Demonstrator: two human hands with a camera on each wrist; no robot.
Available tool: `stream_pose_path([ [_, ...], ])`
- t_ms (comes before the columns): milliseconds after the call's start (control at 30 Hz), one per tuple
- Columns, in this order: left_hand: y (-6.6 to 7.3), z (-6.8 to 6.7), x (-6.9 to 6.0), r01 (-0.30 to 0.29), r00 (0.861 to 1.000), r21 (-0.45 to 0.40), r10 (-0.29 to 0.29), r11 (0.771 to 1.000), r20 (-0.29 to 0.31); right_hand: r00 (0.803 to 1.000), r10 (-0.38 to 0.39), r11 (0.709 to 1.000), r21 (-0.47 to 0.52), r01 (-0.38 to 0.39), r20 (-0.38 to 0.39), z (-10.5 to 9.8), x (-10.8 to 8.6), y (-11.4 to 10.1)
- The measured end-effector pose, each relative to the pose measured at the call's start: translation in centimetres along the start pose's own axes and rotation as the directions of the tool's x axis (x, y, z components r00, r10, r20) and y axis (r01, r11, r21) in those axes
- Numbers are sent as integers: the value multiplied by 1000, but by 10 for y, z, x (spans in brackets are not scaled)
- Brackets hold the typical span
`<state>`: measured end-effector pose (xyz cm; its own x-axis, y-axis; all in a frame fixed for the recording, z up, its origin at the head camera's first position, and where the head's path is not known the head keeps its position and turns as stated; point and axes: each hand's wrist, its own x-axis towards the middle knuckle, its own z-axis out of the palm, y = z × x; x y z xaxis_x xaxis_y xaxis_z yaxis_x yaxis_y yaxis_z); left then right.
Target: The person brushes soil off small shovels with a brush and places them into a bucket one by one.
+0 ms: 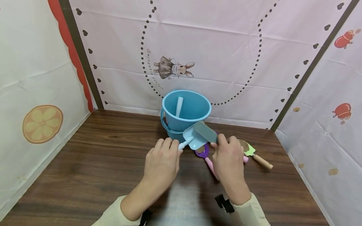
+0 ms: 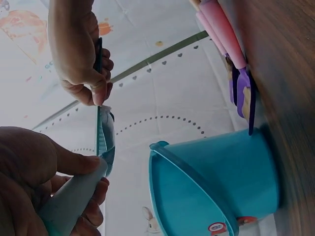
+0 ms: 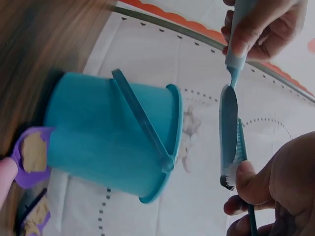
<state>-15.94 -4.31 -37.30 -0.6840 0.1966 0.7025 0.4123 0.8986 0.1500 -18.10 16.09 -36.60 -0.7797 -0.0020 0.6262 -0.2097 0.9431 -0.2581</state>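
Note:
My left hand (image 1: pixel 161 163) grips the pale handle of a light blue shovel (image 1: pixel 195 137), its blade raised beside the bucket. In my right hand (image 1: pixel 229 163) is a flat teal brush (image 1: pixel 205 131), pinched between thumb and fingers. The brush's bristles meet the shovel blade, as the right wrist view shows near the brush (image 3: pixel 240 142) and blade (image 3: pixel 228 128). Thumb and fingers of the left hand (image 2: pixel 34 182) wrap the handle (image 2: pixel 74 196) in the left wrist view. Behind both hands stands a blue bucket (image 1: pixel 175 124) with a white handle (image 1: pixel 179 106) sticking up inside.
On the brown table (image 1: pixel 113 163), a purple shovel (image 1: pixel 202 153) with a pink handle lies under and left of my right hand. Farther right lie another pink handle (image 1: pixel 245 159) and a green shovel (image 1: pixel 250 149) with a wooden handle. Printed cloth walls (image 1: pixel 118 62) surround the table's back and sides.

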Motion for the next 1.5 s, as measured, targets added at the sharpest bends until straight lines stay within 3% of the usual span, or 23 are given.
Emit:
stream_pose_path([
  [233,-1,-1,0,19,998,-14,-18,1000,58,998,8,1000,18,-7,-67,-6,2,4],
  [367,-2,-2,1,37,996,-16,-36,999,76,993,-101,993,59,105,-67,-8,-5,-10],
  [500,-2,-4,1,47,996,-21,-46,999,78,981,-196,979,58,195,14,-4,-13,-23],
  [633,0,-8,1,47,996,-26,-45,999,82,990,-130,991,20,130,57,-2,-10,-20],
  [767,1,-10,2,36,995,-23,-34,999,89,998,-38,999,8,38,45,-5,-2,-6],
  [933,1,-10,1,32,996,-10,-31,999,88,1000,10,1000,6,-10,18,-7,4,10],
  [1100,-3,-9,2,43,996,9,-44,999,80,999,-9,999,37,8,35,-13,2,3],
  [1300,-3,-8,2,39,997,1,-39,999,66,976,-148,987,84,136,157,-8,-10,-21],
  [1367,-3,-8,2,36,998,-4,-36,999,61,976,-141,989,74,130,165,-6,-10,-22],
  [1500,-2,-10,2,22,998,-10,-22,1000,56,994,-63,998,22,61,88,-7,-5,-9],
])
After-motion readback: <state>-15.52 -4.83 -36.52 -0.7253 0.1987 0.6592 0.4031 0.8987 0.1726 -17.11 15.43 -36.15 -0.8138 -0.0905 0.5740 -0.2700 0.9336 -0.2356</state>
